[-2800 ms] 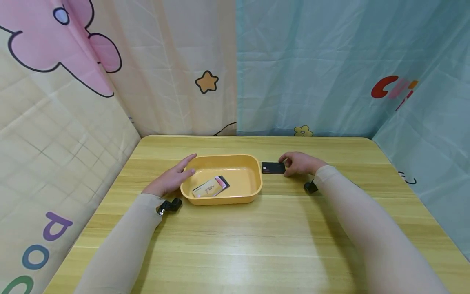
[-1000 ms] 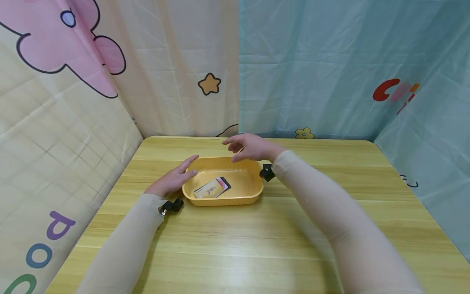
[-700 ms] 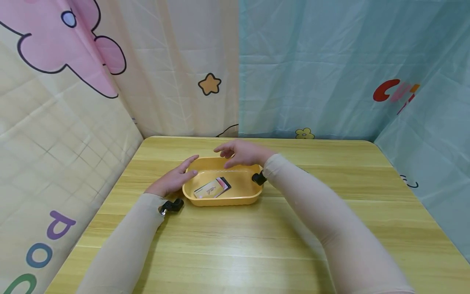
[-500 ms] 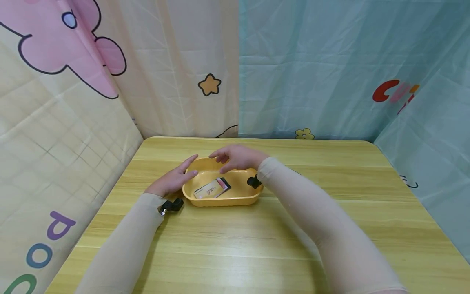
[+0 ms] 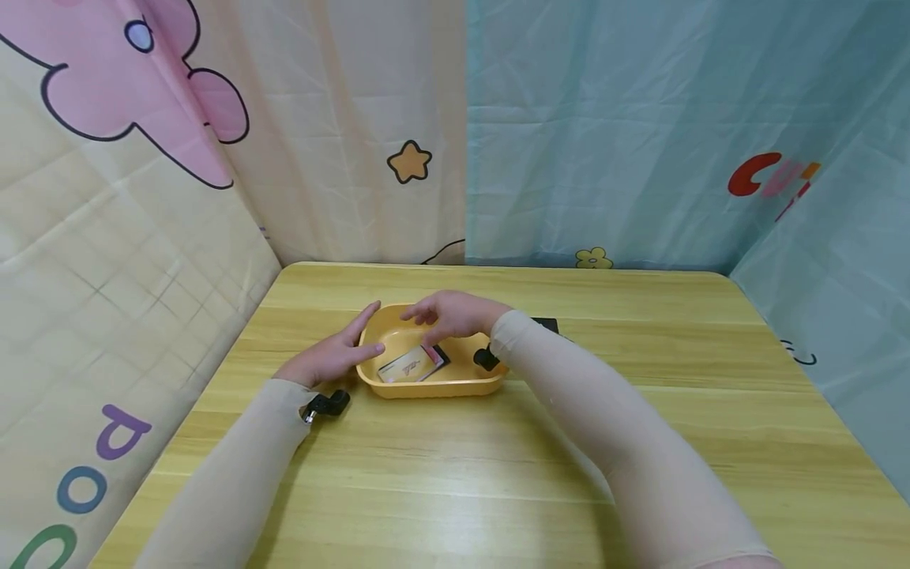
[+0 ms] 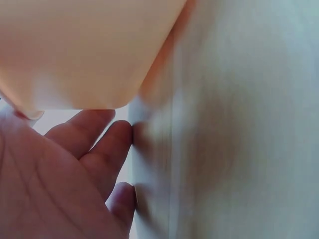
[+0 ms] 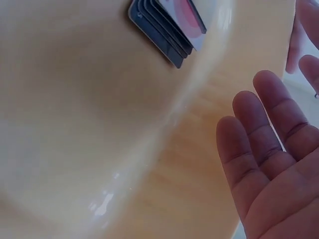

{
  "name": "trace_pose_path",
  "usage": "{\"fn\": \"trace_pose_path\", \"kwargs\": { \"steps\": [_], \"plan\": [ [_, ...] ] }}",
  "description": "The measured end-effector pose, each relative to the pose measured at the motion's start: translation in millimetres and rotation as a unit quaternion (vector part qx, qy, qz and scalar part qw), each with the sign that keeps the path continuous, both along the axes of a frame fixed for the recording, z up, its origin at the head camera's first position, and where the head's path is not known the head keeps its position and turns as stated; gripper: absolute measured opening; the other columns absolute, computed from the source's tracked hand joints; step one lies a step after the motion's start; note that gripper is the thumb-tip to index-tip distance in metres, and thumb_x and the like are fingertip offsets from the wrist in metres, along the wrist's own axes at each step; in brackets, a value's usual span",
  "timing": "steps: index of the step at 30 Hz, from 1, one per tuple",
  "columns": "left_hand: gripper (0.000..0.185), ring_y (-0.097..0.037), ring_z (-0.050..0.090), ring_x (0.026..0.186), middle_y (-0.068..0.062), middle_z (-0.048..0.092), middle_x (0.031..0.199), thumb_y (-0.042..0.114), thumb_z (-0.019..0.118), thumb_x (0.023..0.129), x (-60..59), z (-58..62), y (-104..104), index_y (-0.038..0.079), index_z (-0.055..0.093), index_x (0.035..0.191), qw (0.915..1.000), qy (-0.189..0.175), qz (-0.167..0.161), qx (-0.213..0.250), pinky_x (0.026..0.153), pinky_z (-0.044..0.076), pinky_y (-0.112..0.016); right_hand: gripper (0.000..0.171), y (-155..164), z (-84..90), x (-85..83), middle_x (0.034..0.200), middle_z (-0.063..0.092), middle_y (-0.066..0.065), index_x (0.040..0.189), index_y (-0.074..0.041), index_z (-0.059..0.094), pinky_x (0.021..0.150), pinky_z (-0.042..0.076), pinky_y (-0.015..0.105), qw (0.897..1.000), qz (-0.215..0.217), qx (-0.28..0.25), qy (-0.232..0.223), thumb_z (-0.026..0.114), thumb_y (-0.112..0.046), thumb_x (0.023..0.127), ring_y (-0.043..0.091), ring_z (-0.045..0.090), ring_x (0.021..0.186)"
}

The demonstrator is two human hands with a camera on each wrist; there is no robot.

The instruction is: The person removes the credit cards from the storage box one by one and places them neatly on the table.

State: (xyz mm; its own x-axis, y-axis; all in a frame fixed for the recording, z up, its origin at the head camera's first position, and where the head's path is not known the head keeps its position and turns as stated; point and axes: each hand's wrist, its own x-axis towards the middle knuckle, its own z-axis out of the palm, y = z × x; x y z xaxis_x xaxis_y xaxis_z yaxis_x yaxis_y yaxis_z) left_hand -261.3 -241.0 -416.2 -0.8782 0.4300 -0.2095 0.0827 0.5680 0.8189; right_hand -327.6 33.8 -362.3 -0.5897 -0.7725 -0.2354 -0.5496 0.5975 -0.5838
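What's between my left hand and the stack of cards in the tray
Only the yellow tray's wall: in the head view, left hand outside, cards inside.

A light, yellow-grained wooden bench (image 5: 498,474) with rounded far corners stood against the patterned curtains. Left of its middle sat a shallow yellow plastic tray (image 5: 455,385) with rounded corners, its underside flat on the wood. Just beyond the tray's right end a flat black card (image 5: 549,323) lay on the bench, mostly hidden behind a sleeve. At the tray's left end the person's left hand (image 5: 329,357) rested on the bench, its fingers (image 6: 107,149) straight and lying against the tray's outer wall. Both sleeved forearms lay low over the near part of the bench.
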Motion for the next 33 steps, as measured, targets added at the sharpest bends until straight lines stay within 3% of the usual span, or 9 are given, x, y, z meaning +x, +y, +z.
{"fn": "trace_pose_path", "kwargs": {
  "steps": [9,16,19,25,33],
  "plan": [
    [0.084,-0.049,0.008,0.161,-0.018,0.002,0.178,0.043,0.054,0.109,-2.2,-2.8,-1.3,0.035,-0.003,0.17,0.9999,0.003,0.002,-0.016,0.126,0.012,-0.073,0.063,-4.8,-16.1,-1.3,0.147,0.062,0.01,0.15,-0.024,0.061,0.114,0.05,0.042,0.999,-0.015,0.018,-0.041,0.082,-0.014,0.091,0.026,0.057,0.137],
    [0.085,-0.048,0.008,0.161,-0.019,0.003,0.177,0.042,0.055,0.108,-1.9,-3.1,-1.0,0.038,-0.003,0.17,0.9999,-0.001,0.001,-0.016,0.126,0.012,-0.072,0.068,-6.0,-21.6,0.1,0.146,0.062,0.009,0.151,-0.024,0.06,0.107,0.054,0.037,0.999,-0.007,0.027,-0.047,0.083,-0.011,0.088,0.023,0.058,0.133],
    [0.085,-0.048,0.01,0.161,-0.019,0.005,0.177,0.041,0.055,0.108,-1.7,-2.7,-1.1,0.037,-0.003,0.17,0.9999,0.002,0.002,-0.011,0.126,0.012,-0.072,0.068,-6.5,-21.9,-0.1,0.139,0.064,0.007,0.15,-0.023,0.06,0.101,0.055,0.033,0.999,0.006,0.035,-0.038,0.084,-0.012,0.088,0.02,0.06,0.122],
    [0.084,-0.047,0.01,0.161,-0.019,0.006,0.177,0.038,0.055,0.109,-1.4,-3.6,-1.9,0.035,-0.002,0.17,1.0,0.002,0.003,-0.005,0.126,0.011,-0.071,0.069,-9.3,-22.7,-0.6,0.113,0.066,0.003,0.152,-0.021,0.059,0.075,0.05,0.026,0.997,0.053,0.057,-0.011,0.084,-0.015,0.088,0.016,0.056,0.09],
    [0.083,-0.045,0.014,0.161,-0.019,0.009,0.177,0.038,0.054,0.109,-1.5,-6.0,-2.4,0.036,-0.003,0.17,1.0,0.001,0.004,0.002,0.128,0.012,-0.069,0.07,-11.8,-24.4,-0.9,0.1,0.063,0.002,0.153,-0.023,0.057,0.068,0.046,0.024,0.995,0.058,0.076,-0.02,0.085,-0.018,0.089,0.014,0.054,0.08]
  ]
}}
